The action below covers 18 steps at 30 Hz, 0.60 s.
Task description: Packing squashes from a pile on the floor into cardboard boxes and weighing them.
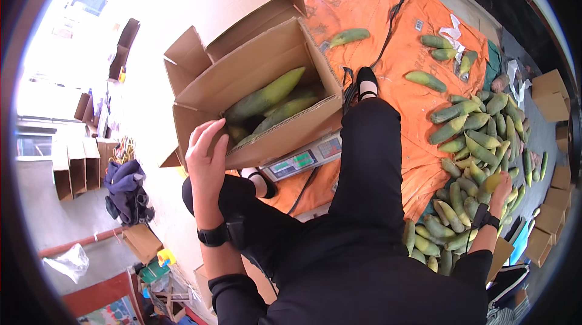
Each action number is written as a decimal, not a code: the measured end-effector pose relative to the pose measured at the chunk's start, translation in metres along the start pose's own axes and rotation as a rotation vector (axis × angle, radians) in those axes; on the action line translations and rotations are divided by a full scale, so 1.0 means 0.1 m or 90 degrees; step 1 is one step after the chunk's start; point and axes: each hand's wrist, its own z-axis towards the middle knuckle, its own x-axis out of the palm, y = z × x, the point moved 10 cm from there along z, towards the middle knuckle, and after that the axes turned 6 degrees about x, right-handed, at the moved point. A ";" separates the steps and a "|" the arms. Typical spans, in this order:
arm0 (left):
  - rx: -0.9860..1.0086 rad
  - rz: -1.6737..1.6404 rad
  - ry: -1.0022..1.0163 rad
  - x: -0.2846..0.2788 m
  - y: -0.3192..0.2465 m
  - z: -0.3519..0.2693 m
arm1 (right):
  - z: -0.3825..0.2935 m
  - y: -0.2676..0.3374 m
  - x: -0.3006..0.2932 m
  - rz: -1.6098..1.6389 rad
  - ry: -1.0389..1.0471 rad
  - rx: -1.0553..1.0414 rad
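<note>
An upright cardboard box (pixel 282 136) with raised flaps rests on a digital scale (pixel 300 157) in front of me. Several green radishes (pixel 268 94) lie inside it. My left hand (pixel 207 150) is at the box's near left corner, fingers apart, holding nothing. On my right, my right hand (pixel 501 188) reaches over a large pile of green radishes (pixel 482 150), its fingers around a yellowish-green radish (pixel 492 183). Part of that grip is hidden by the hand itself.
An orange tarp (pixel 386 84) covers the floor, with a black cable (pixel 392 20) and some loose radishes (pixel 425 80) on it. Another cardboard box (pixel 250 2) stands behind the first. More boxes (pixel 551 213) line the far right. My legs flank the scale.
</note>
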 end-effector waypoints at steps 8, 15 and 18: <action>0.077 -0.059 -0.042 -0.23 -0.28 0.18 | 0.09 1.78 -0.59 0.775 0.155 0.086; 0.206 -0.089 -0.060 -0.38 -0.87 0.38 | -0.64 4.99 -0.64 1.172 0.825 -0.321; 0.273 -0.014 -0.056 -0.40 -1.10 0.44 | -1.17 5.87 -0.38 1.182 0.960 -0.249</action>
